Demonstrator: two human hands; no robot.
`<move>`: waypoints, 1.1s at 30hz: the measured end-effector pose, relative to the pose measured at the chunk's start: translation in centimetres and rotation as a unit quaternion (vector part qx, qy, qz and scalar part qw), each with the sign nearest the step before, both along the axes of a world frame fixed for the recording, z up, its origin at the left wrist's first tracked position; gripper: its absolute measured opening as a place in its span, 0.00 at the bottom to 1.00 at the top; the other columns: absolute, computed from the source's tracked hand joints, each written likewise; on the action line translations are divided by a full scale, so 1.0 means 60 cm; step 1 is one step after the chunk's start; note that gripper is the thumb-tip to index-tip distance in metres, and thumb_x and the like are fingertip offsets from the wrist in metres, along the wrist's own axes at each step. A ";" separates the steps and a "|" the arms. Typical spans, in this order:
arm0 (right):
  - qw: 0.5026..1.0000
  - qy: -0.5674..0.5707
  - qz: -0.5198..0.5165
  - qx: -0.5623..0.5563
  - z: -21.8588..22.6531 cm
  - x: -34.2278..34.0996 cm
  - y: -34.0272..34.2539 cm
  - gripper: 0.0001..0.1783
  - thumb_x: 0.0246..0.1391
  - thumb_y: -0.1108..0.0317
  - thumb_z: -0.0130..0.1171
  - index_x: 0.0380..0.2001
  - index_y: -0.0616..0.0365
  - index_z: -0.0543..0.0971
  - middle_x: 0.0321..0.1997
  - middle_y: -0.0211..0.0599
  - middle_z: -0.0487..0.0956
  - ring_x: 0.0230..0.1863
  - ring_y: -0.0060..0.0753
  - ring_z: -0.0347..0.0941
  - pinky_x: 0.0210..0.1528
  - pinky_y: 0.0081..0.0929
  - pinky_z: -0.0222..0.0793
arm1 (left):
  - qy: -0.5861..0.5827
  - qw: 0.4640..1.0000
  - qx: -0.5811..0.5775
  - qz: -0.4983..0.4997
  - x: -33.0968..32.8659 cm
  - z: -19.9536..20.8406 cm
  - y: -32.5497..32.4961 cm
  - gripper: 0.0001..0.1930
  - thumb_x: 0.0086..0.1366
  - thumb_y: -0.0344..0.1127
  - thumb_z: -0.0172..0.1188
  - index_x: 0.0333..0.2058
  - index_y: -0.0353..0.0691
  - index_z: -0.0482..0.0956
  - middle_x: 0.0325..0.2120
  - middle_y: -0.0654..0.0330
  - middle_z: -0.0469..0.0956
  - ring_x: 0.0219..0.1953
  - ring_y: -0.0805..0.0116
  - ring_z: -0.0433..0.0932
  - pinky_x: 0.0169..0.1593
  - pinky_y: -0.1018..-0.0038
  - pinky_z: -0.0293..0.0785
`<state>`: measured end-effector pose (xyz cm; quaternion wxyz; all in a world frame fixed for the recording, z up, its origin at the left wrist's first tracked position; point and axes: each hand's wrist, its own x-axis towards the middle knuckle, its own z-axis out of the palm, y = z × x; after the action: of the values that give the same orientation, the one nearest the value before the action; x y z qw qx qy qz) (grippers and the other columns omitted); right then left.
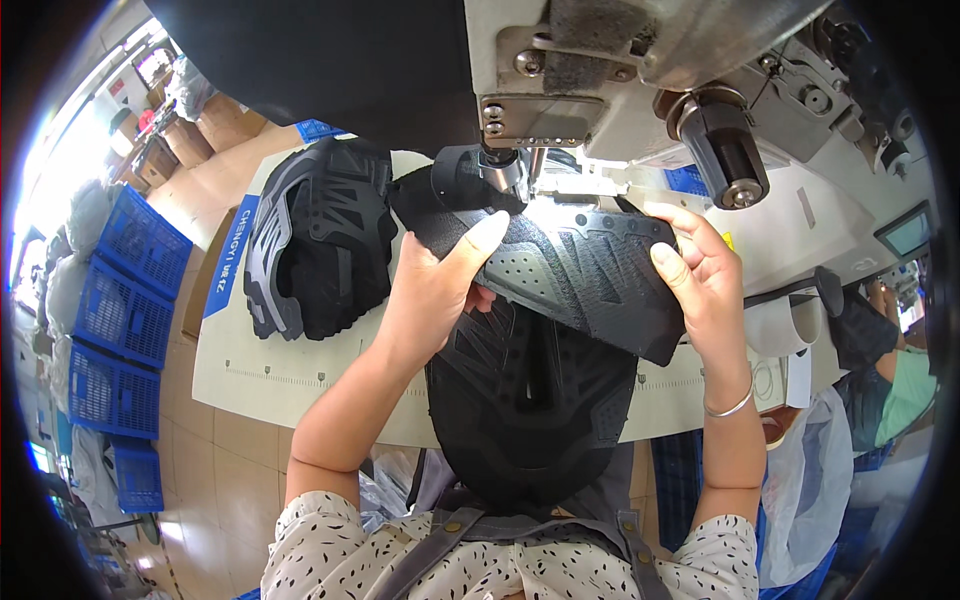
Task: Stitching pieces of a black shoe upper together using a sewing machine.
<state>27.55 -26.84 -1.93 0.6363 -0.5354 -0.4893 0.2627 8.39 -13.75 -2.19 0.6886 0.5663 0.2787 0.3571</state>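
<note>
A black shoe upper (600, 280) with a perforated patch and raised zigzag lines is stretched between my hands under the lit head of a sewing machine (625, 50). My left hand (425, 285) grips its left part, thumb on top and fingers curled beneath. At the right end, my right hand (705, 280) pinches the edge between thumb and fingers. The upper's far edge lies close by the presser foot area (510, 175); the needle point itself cannot be made out. Below hangs a wide black upper section (530, 430) over the table's near edge; whether it joins the held part is unclear.
More black and grey shoe uppers (320, 240) lie stacked on the pale worktable (240, 375), left of the machine. Blue crates (120, 320) line the floor farther left. At the right hang a clear plastic bag (810, 480) and, beyond, another person's green clothing (908, 395).
</note>
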 end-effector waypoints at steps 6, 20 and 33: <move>0.999 0.026 -0.009 -0.019 -0.004 -0.023 -0.018 0.18 0.54 0.74 0.52 0.49 0.64 0.68 0.32 0.34 0.77 0.33 0.15 0.70 0.37 0.12 0.65 | 0.001 0.999 0.027 -0.046 -0.006 -0.013 -0.008 0.13 0.62 0.38 0.51 0.24 0.35 0.76 0.15 0.63 0.74 0.13 0.78 0.69 0.16 0.83 0.63; 0.989 -0.144 -0.029 -0.019 -0.013 -0.072 -0.085 0.18 0.53 0.74 0.51 0.49 0.66 0.69 0.28 0.35 0.75 0.26 0.20 0.72 0.28 0.13 0.67 | -0.012 0.986 -0.070 -0.150 -0.069 -0.034 -0.088 0.12 0.63 0.34 0.53 0.40 0.30 0.74 0.34 0.62 0.77 0.35 0.79 0.73 0.39 0.81 0.71; 0.993 0.054 -0.095 0.033 -0.045 -0.082 -0.079 0.19 0.53 0.73 0.53 0.48 0.67 0.64 0.44 0.38 0.71 0.44 0.20 0.66 0.49 0.18 0.61 | -0.008 0.997 -0.073 -0.034 -0.108 -0.028 -0.069 0.11 0.59 0.33 0.59 0.35 0.29 0.76 0.29 0.61 0.77 0.28 0.77 0.74 0.33 0.80 0.73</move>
<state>22.61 -31.60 -4.61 0.7009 -0.5437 -0.4097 0.2130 1.89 -17.88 -3.85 0.7419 0.5211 0.2793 0.3163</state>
